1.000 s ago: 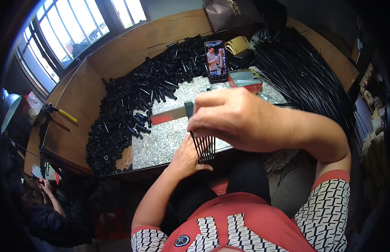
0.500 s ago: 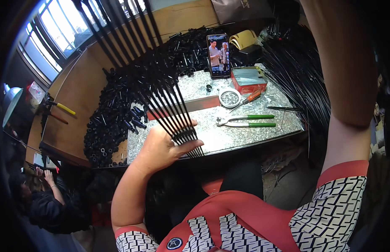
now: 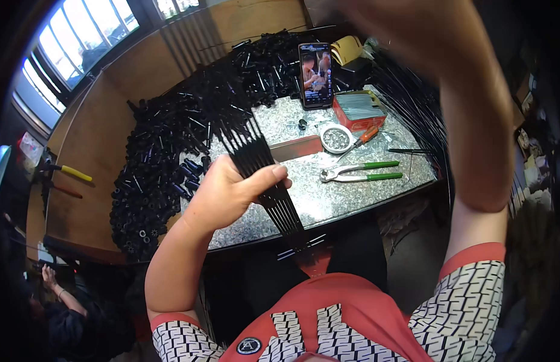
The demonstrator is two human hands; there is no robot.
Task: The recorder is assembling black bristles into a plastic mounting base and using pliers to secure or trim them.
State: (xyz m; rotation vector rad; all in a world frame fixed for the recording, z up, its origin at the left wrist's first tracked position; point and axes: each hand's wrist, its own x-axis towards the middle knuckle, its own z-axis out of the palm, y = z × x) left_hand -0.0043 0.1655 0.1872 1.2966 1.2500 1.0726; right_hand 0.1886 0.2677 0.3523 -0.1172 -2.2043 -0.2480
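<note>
My left hand (image 3: 229, 190) is closed around a fan of thin black rods (image 3: 280, 208), which look like umbrella ribs. Its thumb lies across them above the table's front edge. The rods spread and blur toward the far left, over the dark heap; their near ends come together above my lap, where a few short pieces stick out crosswise. My right forearm (image 3: 467, 78) rises on the right and bends toward the top edge, smeared by motion. The right hand itself is cut off there, so its fingers do not show.
On the speckled tabletop (image 3: 352, 196) lie green-handled pincers (image 3: 361, 171), an orange-handled screwdriver (image 3: 365, 139), a white bowl of small metal bits (image 3: 336, 139) and a red box of thin rods (image 3: 358, 111). A phone (image 3: 316, 75) stands behind. Black parts (image 3: 153, 157) heap up left; long black rods (image 3: 406, 99) lie right.
The rods have tipped lower and away, and their near ends now reach farther over my lap. My right forearm has swung left across the top. My view has shifted slightly.
</note>
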